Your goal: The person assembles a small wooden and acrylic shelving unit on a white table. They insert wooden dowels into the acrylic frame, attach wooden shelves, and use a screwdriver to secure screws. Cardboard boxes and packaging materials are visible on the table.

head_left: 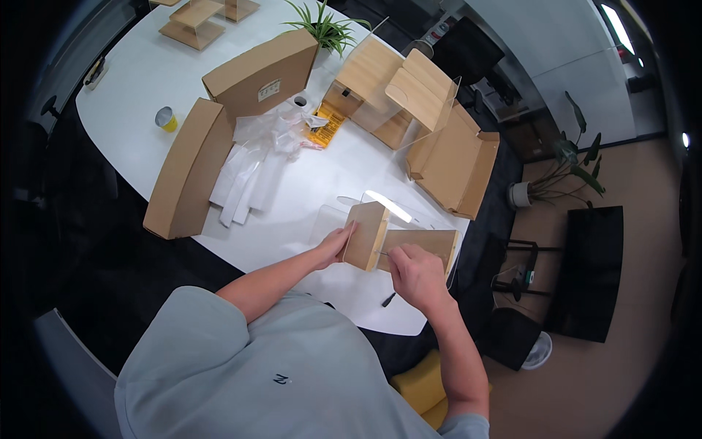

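Observation:
Near the table's front right, my left hand (pixel 336 246) is closed round the left side of an upright wooden board (pixel 363 238), which shows a pale edge on its right. A second wooden board (pixel 418 244) stands just right of it, with clear panels (pixel 389 205) behind. My right hand (pixel 417 276) is closed on a thin metal tool (pixel 384 253) whose tip points at the first board's pale edge. My fingers hide its handle, so its exact kind cannot be told. On the table below lies a small black-handled tool (pixel 388 300).
Two tall cardboard boxes (pixel 183 172) stand left, beside crumpled clear plastic and white strips (pixel 248 179). An orange-yellow packet (pixel 327 126) lies behind. Wooden shelves with clear panels (pixel 424 91) and an open cardboard box (pixel 457 164) occupy the right. A cup (pixel 167 119) and plant (pixel 327 29) stand farther back.

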The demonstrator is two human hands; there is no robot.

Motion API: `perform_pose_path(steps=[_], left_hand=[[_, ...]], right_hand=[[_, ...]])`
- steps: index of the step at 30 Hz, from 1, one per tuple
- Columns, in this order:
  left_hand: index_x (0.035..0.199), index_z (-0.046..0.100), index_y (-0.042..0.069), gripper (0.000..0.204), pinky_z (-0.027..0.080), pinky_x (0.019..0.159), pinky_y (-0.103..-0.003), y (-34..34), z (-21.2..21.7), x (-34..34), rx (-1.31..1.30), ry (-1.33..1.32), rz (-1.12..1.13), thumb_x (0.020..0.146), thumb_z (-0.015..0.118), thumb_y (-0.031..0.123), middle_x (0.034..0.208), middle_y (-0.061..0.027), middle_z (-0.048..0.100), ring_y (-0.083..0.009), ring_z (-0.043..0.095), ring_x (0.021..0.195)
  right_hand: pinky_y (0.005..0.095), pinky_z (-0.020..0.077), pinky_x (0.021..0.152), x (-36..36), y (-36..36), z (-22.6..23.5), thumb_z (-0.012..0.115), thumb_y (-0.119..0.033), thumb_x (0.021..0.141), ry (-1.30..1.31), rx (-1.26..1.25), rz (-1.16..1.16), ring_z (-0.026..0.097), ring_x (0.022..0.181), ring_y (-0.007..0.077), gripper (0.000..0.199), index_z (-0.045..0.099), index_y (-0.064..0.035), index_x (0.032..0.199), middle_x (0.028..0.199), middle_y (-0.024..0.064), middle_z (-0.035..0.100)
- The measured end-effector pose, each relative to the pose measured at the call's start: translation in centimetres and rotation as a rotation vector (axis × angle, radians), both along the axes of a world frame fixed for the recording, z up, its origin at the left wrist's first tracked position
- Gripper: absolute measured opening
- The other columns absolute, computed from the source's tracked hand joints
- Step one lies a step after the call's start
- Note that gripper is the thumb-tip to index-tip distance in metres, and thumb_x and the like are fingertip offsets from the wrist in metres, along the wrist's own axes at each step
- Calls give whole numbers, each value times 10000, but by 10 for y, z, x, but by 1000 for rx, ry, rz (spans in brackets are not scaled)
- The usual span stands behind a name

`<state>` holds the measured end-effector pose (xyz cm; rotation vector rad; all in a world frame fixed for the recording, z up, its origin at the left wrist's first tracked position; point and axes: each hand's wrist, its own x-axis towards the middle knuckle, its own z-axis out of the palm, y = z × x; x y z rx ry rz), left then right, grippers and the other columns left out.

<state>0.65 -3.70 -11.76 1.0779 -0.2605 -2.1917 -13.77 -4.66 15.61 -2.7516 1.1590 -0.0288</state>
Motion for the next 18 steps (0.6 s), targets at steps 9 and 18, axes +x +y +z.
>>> perform_pose_path(steps=[9,18], left_hand=[[1467,481,80,842,564,1008,-420,3,-11,-4,30,-9,-7,996,546,775,1368,-101,609,-202,632,1248],[1407,516,21,867,553,907,-385,5,0,-6,21,-144,42,986,565,778,1248,-113,639,-192,640,1101]], right_hand=[[405,547,639,9,-11,5,665,-80,893,147,-55,203,657,720,273,49,625,-64,868,743,73,599],[520,576,750,38,-14,3,607,-147,964,148,556,-395,739,800,415,173,674,9,928,775,220,726]])
